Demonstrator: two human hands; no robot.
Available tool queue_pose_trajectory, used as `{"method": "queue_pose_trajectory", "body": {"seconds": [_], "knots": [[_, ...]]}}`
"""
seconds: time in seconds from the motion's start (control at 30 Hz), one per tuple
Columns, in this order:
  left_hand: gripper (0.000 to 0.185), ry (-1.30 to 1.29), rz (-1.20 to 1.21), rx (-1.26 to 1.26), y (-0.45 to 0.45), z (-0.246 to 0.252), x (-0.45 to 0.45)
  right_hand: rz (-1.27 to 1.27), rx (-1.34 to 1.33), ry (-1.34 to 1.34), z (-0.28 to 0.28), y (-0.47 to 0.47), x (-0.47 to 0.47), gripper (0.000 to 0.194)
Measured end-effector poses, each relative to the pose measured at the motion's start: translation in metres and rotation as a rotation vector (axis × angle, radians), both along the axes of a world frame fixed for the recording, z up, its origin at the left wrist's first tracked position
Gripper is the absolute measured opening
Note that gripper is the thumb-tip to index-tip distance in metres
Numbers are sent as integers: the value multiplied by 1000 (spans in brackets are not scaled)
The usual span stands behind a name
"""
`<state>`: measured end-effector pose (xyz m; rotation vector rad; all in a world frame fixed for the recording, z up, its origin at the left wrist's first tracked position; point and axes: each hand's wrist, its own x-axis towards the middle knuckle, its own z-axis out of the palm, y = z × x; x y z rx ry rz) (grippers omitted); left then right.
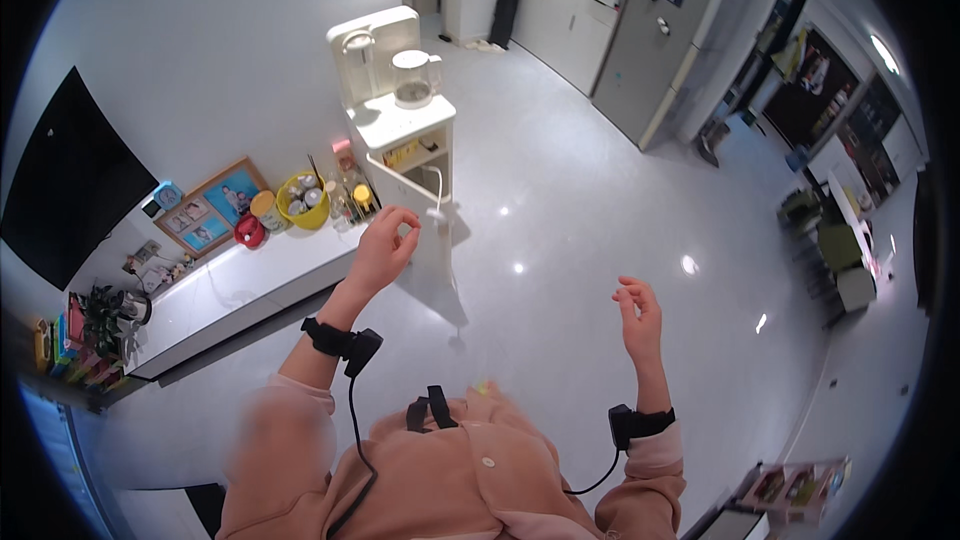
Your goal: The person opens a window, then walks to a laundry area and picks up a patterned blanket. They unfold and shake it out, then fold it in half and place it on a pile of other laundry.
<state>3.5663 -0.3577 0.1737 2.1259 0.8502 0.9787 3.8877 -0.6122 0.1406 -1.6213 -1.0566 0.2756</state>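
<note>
My left hand is raised with its fingers loosely curled and nothing visible in it. It is nearest to the opened door of a white water dispenser cabinet. A white looped cord or strap hangs at this door, ending in a white piece just right of my fingers. Inside the cabinet, a yellow box rests on the upper shelf. On top stands a glass kettle with a white lid. My right hand hovers over the floor, fingers slightly bent and holding nothing.
Left of the dispenser runs a low white console with a yellow bucket, jars, a red pot and a picture frame. A grey refrigerator stands at the back. Green chairs are at the right.
</note>
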Motion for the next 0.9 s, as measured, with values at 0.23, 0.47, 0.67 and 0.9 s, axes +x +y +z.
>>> {"method": "queue_pose_trajectory", "body": {"seconds": [0.23, 0.47, 0.67, 0.9], "knots": [[8, 71, 240, 27, 146, 15, 64, 332, -10, 19, 32, 228, 96, 13], [20, 8, 419, 285, 338, 19, 128, 504, -70, -87, 65, 450, 174, 17], [32, 70, 500, 362, 436, 23, 192, 710, 25, -6, 96, 637, 201, 19], [40, 293, 591, 465, 547, 30, 258, 1045, 181, 160, 116, 897, 191, 29]]}}
